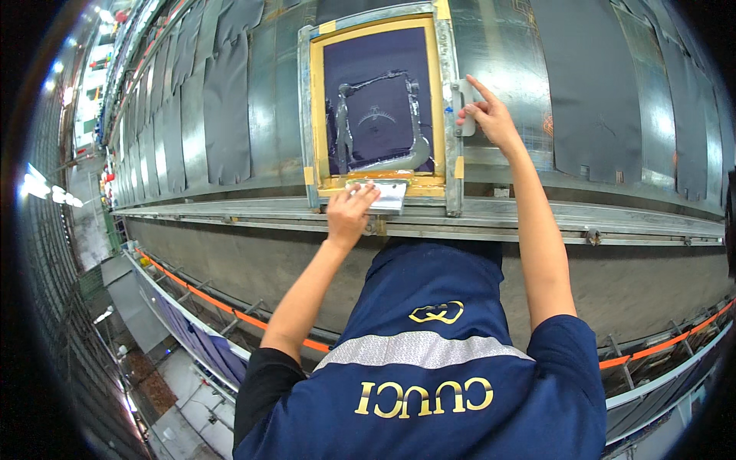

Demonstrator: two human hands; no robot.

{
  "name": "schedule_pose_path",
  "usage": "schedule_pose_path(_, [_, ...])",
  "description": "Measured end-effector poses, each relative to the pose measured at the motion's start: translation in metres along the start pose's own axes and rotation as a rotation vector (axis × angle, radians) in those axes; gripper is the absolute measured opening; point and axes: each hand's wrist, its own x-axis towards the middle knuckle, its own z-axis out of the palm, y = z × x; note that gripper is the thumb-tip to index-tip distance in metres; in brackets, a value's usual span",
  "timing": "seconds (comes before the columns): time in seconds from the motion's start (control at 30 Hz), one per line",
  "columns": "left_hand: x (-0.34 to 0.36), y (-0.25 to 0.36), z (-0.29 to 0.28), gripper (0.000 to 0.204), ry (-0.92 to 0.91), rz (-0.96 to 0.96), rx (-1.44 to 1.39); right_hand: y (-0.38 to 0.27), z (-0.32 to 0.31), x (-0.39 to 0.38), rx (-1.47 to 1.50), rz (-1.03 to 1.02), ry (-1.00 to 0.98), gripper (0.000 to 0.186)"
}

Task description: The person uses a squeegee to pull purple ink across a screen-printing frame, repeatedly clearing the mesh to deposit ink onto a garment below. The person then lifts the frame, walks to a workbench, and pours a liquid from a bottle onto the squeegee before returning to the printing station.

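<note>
A screen-printing frame (454,180) with metal bars and a yellow-taped inner border lies in front of me. Its dark mesh (376,57) bears a faint curved design and glossy grey ink (402,161) in an uneven loop. At the frame's near edge, my left hand (351,213) has its fingers over a silvery squeegee (392,198); the blade's underside is hidden. My right hand (489,113) is at the light metal handle (467,107) on the frame's right side, index finger stretched forward, the other fingers curled around the handle.
A long metal-edged table holds dark fabric panels (594,100) on shiny plates to the right, with more panels (228,107) on the left. A metal rail (537,220) runs along the near edge. Behind me passes an orange strip (203,295) beside a lower rack.
</note>
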Motion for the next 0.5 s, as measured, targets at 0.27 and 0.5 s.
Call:
schedule_pose_path(0.27, [-0.044,0.005,0.006,0.046,-0.030,-0.074,-0.077,0.007,0.008,-0.005,-0.128,0.067,0.120,0.065])
schedule_pose_path(0.5, [-0.046,-0.019,-0.032,0.044,-0.020,-0.039,-0.141,0.016,0.018,-0.010,-0.323,-0.086,0.346,0.055])
